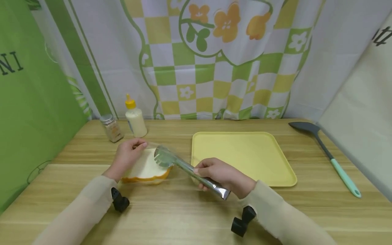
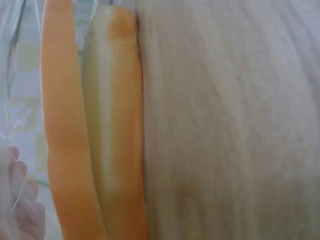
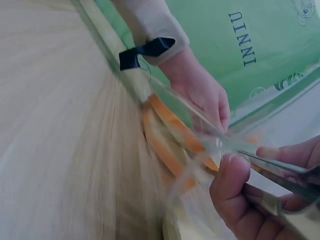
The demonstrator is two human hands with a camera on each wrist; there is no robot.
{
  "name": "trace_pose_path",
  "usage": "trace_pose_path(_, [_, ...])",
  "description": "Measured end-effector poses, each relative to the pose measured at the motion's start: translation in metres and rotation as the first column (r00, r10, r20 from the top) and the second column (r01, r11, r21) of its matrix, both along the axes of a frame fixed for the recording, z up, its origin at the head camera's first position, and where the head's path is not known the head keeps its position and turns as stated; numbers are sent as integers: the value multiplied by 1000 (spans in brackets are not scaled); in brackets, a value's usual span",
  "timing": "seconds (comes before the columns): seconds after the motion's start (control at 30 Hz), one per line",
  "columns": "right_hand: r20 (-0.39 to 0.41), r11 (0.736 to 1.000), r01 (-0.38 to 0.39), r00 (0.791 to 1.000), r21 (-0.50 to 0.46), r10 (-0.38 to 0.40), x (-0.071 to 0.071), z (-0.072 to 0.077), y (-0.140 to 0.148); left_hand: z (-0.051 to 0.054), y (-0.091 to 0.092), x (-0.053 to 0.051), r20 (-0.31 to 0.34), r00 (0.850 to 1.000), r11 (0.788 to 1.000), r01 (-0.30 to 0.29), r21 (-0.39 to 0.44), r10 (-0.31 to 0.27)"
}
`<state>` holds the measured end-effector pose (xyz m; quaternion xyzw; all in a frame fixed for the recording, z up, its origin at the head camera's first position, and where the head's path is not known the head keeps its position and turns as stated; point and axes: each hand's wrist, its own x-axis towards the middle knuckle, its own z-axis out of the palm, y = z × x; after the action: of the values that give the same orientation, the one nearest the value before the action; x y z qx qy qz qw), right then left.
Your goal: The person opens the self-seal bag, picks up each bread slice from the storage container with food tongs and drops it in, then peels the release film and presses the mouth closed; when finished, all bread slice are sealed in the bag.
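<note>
Two slices of white bread [image 1: 146, 167] with orange-brown crust [image 2: 65, 125] lie in a clear plastic bag [image 3: 197, 215]. My left hand [image 1: 126, 157] pinches the bag's upper edge at the far left of the bread. From the right, my right hand [image 1: 218, 174] grips metal tongs [image 1: 191, 169] around the middle. The tongs' slotted head is over the top slice, at the bag's mouth; whether it touches the bread, I cannot tell. In the right wrist view, the thumb and fingers wrap both tong arms [image 3: 270, 167], and the left hand [image 3: 197, 92] is beyond the bread.
A yellow tray [image 1: 239, 149] lies right of the bread, behind my right hand. Back left stand a squeeze bottle [image 1: 136, 122] with a yellow cap and a glass spice jar [image 1: 112, 130]. A black spatula with a mint handle [image 1: 344, 177] lies at the far right. Curtains enclose the wooden table [image 1: 171, 214].
</note>
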<state>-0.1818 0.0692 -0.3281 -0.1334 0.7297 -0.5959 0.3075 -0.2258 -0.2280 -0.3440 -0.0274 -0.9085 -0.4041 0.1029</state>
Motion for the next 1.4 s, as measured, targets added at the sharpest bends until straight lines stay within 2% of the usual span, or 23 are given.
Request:
trace_pose_path(0.13, [6,1000,-4,1000,12,4,1,-3,15,-3,-1,0,-25,1000,1000,18,7,-18])
trace_pose_path(0.3, [61,998,7,998,-65,-3,3,-15,22,-8,4,0,-59,996,998,66,17,-65])
trace_pose_path(0.5, [78,993,37,997,-111,-28,2,-22,13,-8,13,2,-46,997,996,59,67,-56])
trace_pose_path(0.63, [86,993,38,996,-112,-28,2,-25,6,-9,17,3,-74,996,996,62,60,-57])
trace_pose_path(0.8, [78,991,49,996,-122,-39,4,-22,3,-9,19,2,-55,998,993,-17,119,23])
trace_pose_path(0.93, [79,993,31,997,-118,-21,5,-25,0,-9,19,2,-58,995,982,-70,173,81])
trace_pose_path(1.07, [81,993,14,997,-116,-5,8,-28,-2,-12,17,3,-58,994,979,-82,188,95])
trace_pose_path(1.17, [68,994,8,998,-110,0,9,-24,1,-13,15,2,-44,992,977,-107,183,116])
trace_pose_path(1.4, [23,996,-12,1000,-83,14,5,-17,27,-9,7,1,-27,981,967,-185,177,192])
